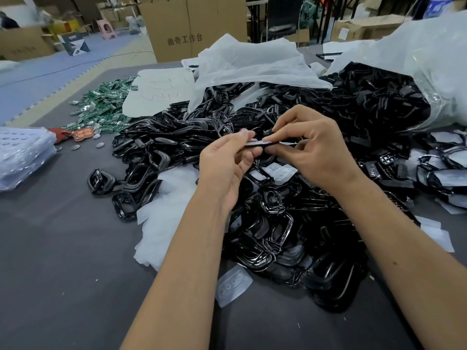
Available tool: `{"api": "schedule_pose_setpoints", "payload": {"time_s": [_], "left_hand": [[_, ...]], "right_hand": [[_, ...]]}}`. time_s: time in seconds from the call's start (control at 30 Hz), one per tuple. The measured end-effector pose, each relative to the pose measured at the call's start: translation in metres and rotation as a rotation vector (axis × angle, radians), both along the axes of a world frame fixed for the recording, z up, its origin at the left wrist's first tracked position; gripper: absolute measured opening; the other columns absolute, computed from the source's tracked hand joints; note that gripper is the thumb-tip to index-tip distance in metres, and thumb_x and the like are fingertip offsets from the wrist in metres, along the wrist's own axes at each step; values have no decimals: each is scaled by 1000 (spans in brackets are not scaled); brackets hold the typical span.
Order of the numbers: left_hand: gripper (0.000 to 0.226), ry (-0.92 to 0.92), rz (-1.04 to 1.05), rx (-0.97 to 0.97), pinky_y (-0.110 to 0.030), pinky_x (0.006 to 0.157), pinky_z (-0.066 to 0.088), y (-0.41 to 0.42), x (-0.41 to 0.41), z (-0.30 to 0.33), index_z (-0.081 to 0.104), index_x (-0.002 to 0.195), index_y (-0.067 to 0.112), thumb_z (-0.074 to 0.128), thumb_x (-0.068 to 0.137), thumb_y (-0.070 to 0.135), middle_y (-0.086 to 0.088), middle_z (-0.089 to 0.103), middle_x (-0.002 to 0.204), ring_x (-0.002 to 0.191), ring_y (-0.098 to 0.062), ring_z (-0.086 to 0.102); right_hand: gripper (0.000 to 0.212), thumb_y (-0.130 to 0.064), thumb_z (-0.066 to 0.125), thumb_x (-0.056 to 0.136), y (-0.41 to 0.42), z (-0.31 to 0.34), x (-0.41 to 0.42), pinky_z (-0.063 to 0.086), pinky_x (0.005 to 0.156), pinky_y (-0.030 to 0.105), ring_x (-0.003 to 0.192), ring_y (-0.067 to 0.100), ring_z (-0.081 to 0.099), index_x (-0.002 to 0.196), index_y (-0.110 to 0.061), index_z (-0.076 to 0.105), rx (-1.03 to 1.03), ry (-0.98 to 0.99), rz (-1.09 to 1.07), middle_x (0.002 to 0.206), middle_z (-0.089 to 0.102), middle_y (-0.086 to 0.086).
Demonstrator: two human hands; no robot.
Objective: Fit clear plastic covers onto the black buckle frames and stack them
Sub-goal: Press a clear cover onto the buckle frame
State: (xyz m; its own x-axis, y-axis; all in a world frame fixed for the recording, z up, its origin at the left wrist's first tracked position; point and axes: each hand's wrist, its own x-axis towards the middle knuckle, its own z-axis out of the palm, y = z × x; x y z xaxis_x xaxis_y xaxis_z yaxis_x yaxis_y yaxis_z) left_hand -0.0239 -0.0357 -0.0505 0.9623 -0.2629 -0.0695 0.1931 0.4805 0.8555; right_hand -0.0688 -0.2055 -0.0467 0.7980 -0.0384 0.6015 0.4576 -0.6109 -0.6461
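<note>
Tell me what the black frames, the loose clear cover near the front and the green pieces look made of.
Black frames: glossy moulded plastic, judging by the sharp highlights. Clear cover: thin, frosted, translucent plastic with raised dimples. Green pieces: probably printed circuit boards, too small to confirm.

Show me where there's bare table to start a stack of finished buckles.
Bare grey table lies in front and to the left, between the stack of clear plastic sheets and the pile of black buckle frames. A loose clear cover lies at its right edge. Everything from the pile rightward is crowded, under both hands too.
</note>
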Motion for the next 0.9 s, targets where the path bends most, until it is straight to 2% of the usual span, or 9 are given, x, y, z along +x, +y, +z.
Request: {"api": "schedule_pose_setpoints", "payload": {"time_s": [0.07, 0.1, 0.2, 0.27, 0.37, 0.43, 0.53, 0.67, 0.9], "left_hand": [[25, 22, -21, -69, -17, 60, 55, -1, 0, 2, 71, 96, 1, 60, 104, 22, -10, 71, 76, 65, -14, 71], [23, 3, -33, -83, -17, 62, 56, -2, -2, 2, 71, 99, 1, 59, 105, 20, -11, 72, 80, 68, -15, 71], [9, -76, -22, -59, -21, 67, 56, -6, -6, 1, 69, 104, 4, 61, 101, 4, -11, 74, 92, 75, -17, 69], [10, -103, -11, -36, -24, 71, 58, -5, -6, 0, 69, 104, 5, 62, 100, 2, -8, 74, 91, 77, -15, 68], [8, -116, -26, -35, -25, 72, 59, -3, -6, 3, 69, 102, 3, 62, 99, 1, -9, 73, 89, 74, -14, 67], [7, -106, -25, -42, -24, 70, 59, -4, -6, 4, 68, 100, 2, 61, 100, 2, -11, 71, 88, 70, -14, 66], [8, -97, -35, -74, -22, 67, 58, -3, -6, 2, 67, 96, 3, 61, 100, 2, -9, 70, 85, 67, -12, 64], [8, -84, -56, -103, -21, 66, 57, -5, -6, 2, 69, 98, 3, 62, 100, 4, -9, 72, 88, 70, -11, 64], [9, -81, -73, -126, -23, 69, 58, -7, -5, 0, 68, 94, 8, 62, 100, 6, -9, 73, 91, 76, -15, 67]], "right_hand": [[6, -8, 85, 85, 3, 1, 0, 54, 59, 28, 80, 19, 63, 87, -5, 80, 155, 65, -9, 93, 65, 13], [7, -7, 84, 85, 4, 2, 0, 55, 56, 31, 73, 17, 61, 83, -5, 78, 255, 90, -3, 91, 63, 15], [18, -5, 83, 85, 8, 7, 0, 52, 55, 25, 61, 13, 57, 71, -15, 77, 506, 159, 77, 81, 59, 6], [13, -12, 83, 82, 8, 10, 1, 54, 59, 24, 63, 13, 59, 70, -18, 79, 641, 272, 167, 78, 64, 0], [10, -20, 79, 78, 3, 12, 0, 59, 70, 27, 80, 20, 67, 81, -10, 80, 809, 442, 296, 90, 74, 11], [16, -15, 75, 81, 0, 13, 0, 60, 75, 31, 92, 25, 69, 93, -5, 78, 876, 488, 344, 100, 75, 16], [20, -8, 73, 79, 3, 13, -1, 62, 76, 31, 91, 24, 73, 99, -7, 78, 969, 488, 376, 103, 77, 14], [14, -6, 75, 75, 2, 15, -1, 61, 66, 26, 80, 21, 72, 87, -11, 81, 1021, 482, 348, 93, 78, 12], [10, -7, 76, 74, 0, 11, 1, 62, 65, 25, 77, 19, 74, 80, -12, 82, 1043, 465, 351, 90, 78, 11]]}}
